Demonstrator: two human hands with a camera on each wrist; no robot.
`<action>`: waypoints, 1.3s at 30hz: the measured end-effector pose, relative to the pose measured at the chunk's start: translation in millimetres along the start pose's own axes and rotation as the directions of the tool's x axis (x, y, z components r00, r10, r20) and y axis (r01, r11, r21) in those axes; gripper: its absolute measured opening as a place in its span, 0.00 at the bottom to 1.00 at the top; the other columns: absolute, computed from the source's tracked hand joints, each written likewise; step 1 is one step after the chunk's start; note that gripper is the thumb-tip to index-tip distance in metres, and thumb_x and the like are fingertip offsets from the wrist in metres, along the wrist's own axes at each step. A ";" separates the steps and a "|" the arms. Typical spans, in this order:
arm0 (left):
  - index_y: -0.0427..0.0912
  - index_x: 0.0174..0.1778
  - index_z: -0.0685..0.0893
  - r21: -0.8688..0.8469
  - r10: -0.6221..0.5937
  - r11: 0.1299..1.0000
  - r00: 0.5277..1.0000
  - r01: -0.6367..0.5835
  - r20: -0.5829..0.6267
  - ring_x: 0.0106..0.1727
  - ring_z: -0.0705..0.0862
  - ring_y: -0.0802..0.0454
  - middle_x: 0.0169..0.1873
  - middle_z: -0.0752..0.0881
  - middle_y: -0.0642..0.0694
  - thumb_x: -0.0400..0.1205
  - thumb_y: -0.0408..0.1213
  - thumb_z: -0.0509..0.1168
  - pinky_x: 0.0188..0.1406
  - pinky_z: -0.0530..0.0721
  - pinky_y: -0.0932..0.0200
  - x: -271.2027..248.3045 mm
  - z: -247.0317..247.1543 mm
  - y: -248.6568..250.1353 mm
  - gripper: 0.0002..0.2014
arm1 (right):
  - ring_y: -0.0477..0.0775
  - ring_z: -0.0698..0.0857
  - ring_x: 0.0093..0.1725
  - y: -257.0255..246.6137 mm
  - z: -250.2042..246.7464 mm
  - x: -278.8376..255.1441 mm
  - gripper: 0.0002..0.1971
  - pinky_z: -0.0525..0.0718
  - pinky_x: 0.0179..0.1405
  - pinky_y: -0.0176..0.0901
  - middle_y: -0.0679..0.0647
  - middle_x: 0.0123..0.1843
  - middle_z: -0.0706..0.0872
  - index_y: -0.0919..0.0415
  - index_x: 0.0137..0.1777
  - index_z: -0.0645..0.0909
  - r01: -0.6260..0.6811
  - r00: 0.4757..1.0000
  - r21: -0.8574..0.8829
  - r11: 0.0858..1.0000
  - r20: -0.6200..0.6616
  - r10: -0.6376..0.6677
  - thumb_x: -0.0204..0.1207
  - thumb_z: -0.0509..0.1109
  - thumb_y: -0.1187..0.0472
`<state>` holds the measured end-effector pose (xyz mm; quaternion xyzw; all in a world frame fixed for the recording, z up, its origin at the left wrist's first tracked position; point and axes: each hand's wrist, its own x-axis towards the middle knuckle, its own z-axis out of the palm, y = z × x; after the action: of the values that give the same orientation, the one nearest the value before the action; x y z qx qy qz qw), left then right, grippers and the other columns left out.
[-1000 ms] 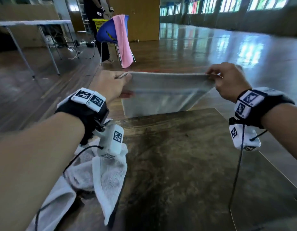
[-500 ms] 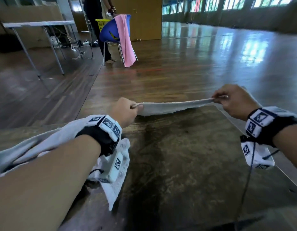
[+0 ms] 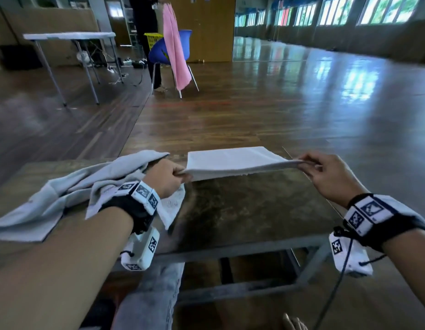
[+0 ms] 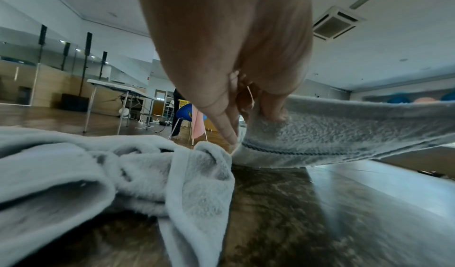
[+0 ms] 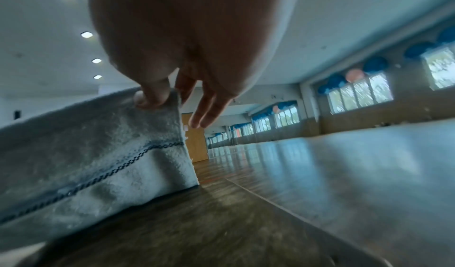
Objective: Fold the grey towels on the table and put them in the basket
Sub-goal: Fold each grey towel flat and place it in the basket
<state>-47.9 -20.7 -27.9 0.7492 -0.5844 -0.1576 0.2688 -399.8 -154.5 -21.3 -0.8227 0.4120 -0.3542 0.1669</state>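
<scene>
A grey towel (image 3: 232,159) lies stretched over the far part of the dark table (image 3: 242,210), its near edge lifted. My left hand (image 3: 169,176) pinches the towel's near left corner (image 4: 268,119). My right hand (image 3: 309,164) pinches the near right corner (image 5: 157,99) between thumb and forefinger, its other fingers loose. A dark stitched line runs along the towel (image 5: 103,175). A crumpled heap of other grey towels (image 3: 70,191) sits on the table's left side, under my left forearm, and shows close up in the left wrist view (image 4: 110,173).
The table's right edge (image 3: 299,163) runs just beside my right hand. Far off stand a blue chair (image 3: 173,51), a pink cloth (image 3: 175,55) held up by a person (image 3: 144,25), a yellow basket (image 3: 153,40) and a white folding table (image 3: 68,36). My knee (image 3: 154,294) is under the table.
Both hands have come down and toward me with the towel. It hung upright a second ago and now lies spread on the table with only its near edge raised.
</scene>
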 end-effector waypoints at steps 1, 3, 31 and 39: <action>0.37 0.30 0.81 -0.027 0.002 1.000 1.000 -0.003 -0.027 0.23 0.67 0.52 0.22 0.73 0.46 0.83 0.41 0.70 0.27 0.65 0.58 -8.5 -1.5 2.6 0.17 | 0.40 0.84 0.35 -3.4 -5.7 -9.7 0.06 0.79 0.39 0.34 0.51 0.37 0.89 0.53 0.45 0.87 0.006 1.000 0.069 0.998 0.005 -0.006 0.81 0.74 0.64; 0.37 0.35 0.86 -0.082 0.017 0.996 0.997 -0.023 -0.074 0.24 0.70 0.52 0.22 0.78 0.46 0.83 0.41 0.69 0.29 0.69 0.57 -25.1 -6.3 9.7 0.13 | 0.50 0.84 0.34 -10.1 -18.0 -27.1 0.05 0.80 0.38 0.41 0.50 0.37 0.90 0.51 0.46 0.87 -0.002 1.000 0.147 0.989 0.017 -0.001 0.82 0.73 0.62; 0.43 0.23 0.74 -0.122 0.018 0.991 0.976 -0.045 -0.217 0.22 0.68 0.60 0.17 0.71 0.54 0.83 0.39 0.69 0.22 0.66 0.68 32.0 40.4 -7.9 0.21 | 0.52 0.80 0.27 56.2 42.8 13.8 0.10 0.76 0.30 0.42 0.56 0.29 0.84 0.59 0.39 0.86 -0.282 0.950 -0.097 0.955 0.107 0.292 0.81 0.73 0.57; 0.42 0.50 0.90 -0.100 0.047 0.994 0.990 -0.033 0.136 0.45 0.83 0.58 0.51 0.84 0.53 0.84 0.46 0.67 0.45 0.78 0.64 60.5 83.3 -20.1 0.12 | 0.58 0.85 0.46 78.3 97.8 76.4 0.07 0.75 0.47 0.41 0.56 0.43 0.88 0.58 0.43 0.90 -0.302 0.878 -0.258 0.918 0.301 0.373 0.78 0.76 0.55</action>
<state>-61.6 -93.6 -102.1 0.7106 -0.6082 -0.2322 0.2670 -341.9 -264.4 -99.5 -0.7995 0.5480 -0.1262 0.2110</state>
